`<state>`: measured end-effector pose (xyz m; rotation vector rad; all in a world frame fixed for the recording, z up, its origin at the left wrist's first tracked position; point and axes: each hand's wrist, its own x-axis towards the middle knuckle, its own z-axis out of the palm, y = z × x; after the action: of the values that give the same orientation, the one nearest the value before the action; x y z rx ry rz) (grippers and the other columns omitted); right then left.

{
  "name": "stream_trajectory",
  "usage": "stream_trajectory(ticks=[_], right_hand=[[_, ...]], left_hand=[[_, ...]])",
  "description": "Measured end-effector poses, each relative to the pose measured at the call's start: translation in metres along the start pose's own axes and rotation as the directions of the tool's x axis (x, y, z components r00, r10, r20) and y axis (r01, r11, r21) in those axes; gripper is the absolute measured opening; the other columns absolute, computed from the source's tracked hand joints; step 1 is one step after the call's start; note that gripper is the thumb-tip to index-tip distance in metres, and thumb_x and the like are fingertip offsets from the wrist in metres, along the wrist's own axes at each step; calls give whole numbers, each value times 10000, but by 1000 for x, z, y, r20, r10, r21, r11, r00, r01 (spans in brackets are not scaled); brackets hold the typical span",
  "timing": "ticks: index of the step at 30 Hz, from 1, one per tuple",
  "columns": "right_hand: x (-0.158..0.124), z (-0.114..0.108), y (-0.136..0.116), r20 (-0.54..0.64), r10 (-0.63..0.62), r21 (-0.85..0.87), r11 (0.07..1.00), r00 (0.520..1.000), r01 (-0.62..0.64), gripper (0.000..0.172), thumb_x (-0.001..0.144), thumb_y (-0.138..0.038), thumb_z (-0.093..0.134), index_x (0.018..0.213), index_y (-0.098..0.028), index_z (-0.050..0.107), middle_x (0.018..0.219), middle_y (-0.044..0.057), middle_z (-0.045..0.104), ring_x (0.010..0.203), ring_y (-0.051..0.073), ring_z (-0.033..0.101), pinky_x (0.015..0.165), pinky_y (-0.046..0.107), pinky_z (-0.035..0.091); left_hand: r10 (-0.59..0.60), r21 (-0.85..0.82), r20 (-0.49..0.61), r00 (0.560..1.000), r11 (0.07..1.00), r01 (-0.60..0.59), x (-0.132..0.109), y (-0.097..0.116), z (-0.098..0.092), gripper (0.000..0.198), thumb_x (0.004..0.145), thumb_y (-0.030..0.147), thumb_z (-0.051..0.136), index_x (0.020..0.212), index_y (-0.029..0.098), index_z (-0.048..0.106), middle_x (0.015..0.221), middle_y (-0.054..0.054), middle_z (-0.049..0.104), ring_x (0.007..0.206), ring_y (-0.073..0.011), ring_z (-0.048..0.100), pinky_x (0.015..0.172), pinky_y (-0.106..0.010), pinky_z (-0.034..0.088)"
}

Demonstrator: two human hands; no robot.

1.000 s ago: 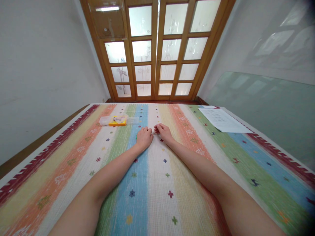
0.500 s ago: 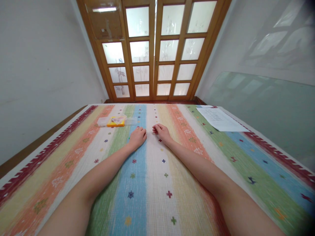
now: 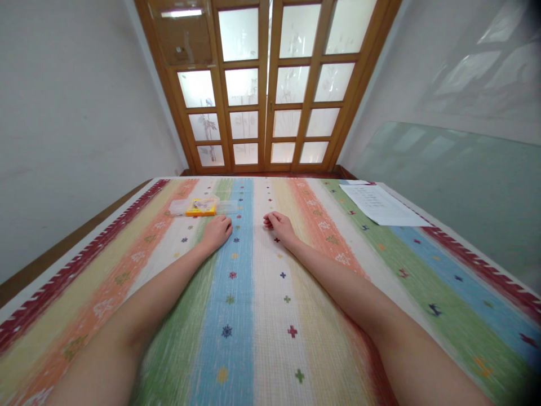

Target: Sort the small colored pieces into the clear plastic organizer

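Observation:
My left hand (image 3: 217, 231) rests knuckles up on the striped cloth (image 3: 262, 316), fingers curled under; whatever is in them is hidden. It lies just below a clear plastic case with a yellow insert (image 3: 202, 207). My right hand (image 3: 279, 225) rests on the white stripe a hand's width to the right. Its fingers are curled together, with a reddish spot at the tips that is too small to name. Both forearms stretch flat along the cloth.
A printed white sheet of paper (image 3: 382, 206) lies at the far right of the cloth. Beyond the far edge stands a wooden double door with frosted panes (image 3: 266, 84). A glass panel (image 3: 456, 192) leans along the right wall.
My left hand has slid left, away from my right hand, toward the plastic case. My right hand has stayed in place.

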<state>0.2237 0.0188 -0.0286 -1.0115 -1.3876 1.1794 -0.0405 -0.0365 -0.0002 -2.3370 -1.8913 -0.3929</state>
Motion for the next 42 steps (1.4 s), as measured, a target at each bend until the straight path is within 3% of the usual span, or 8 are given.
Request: stream_trajectory(ticks=[5, 9, 17, 25, 33, 39, 42], right_hand=[[-1, 0, 0, -3, 14, -10, 1000, 1000, -14, 314, 865, -499, 576, 855, -209, 697, 820, 61, 712, 723, 182, 669, 712, 320, 555], [-1, -1, -2, -1, -4, -16, 1000, 1000, 4, 313, 866, -495, 575, 849, -207, 697, 817, 61, 709, 717, 182, 669, 708, 319, 551], [0, -1, 0, -6, -6, -32, 999, 1000, 6, 322, 861, -499, 567, 848, -204, 697, 808, 56, 709, 709, 176, 666, 701, 311, 546], [1, -1, 1, -3, 0, -28, 1000, 1000, 0, 319, 857, -505, 574, 847, -209, 696, 803, 55, 710, 709, 176, 662, 699, 310, 548], [1, -1, 3, -2, -9, -34, 999, 1000, 9, 327, 866, -515, 571, 854, -214, 699, 808, 54, 711, 712, 182, 668, 713, 323, 548], [2, -2, 3, 9, -10, -39, 999, 1000, 11, 321, 870, -495, 564, 861, -207, 706, 812, 57, 710, 720, 185, 669, 712, 319, 537], [-1, -2, 2, 47, -38, -140, 989, 998, 44, 315, 899, -482, 540, 893, -216, 709, 843, 53, 720, 771, 194, 669, 764, 332, 537]], left_hand=[[-33, 33, -45, 998, 999, 34, -6, -38, -2, 233, 982, 311, 462, 945, 210, 669, 1036, -113, 648, 1021, -274, 569, 913, -398, 442], [-51, 47, -64, 997, 997, 54, -10, -55, -7, 238, 974, 315, 468, 927, 210, 676, 1075, -123, 654, 1071, -286, 561, 960, -417, 439], [-93, 5, -53, 994, 996, 94, -10, -61, -3, 256, 961, 327, 494, 1069, 224, 702, 1169, -102, 669, 1111, -266, 591, 982, -387, 455], [-136, -4, -60, 989, 991, 136, -13, -68, -7, 248, 961, 345, 489, 1007, 230, 705, 1154, -93, 680, 1088, -267, 606, 846, -360, 484], [-131, 67, -70, 989, 989, 135, -14, -71, -10, 297, 979, 367, 443, 949, 225, 701, 1060, -95, 685, 1030, -263, 609, 844, -370, 483], [-161, 36, -139, 977, 985, 167, -15, -72, -11, 336, 991, 368, 416, 948, 221, 715, 1072, -104, 680, 1071, -270, 596, 953, -398, 464], [-214, -23, -181, 960, 977, 214, -19, -79, -14, 341, 991, 381, 418, 989, 218, 718, 1112, -103, 678, 1105, -269, 590, 989, -395, 454]])
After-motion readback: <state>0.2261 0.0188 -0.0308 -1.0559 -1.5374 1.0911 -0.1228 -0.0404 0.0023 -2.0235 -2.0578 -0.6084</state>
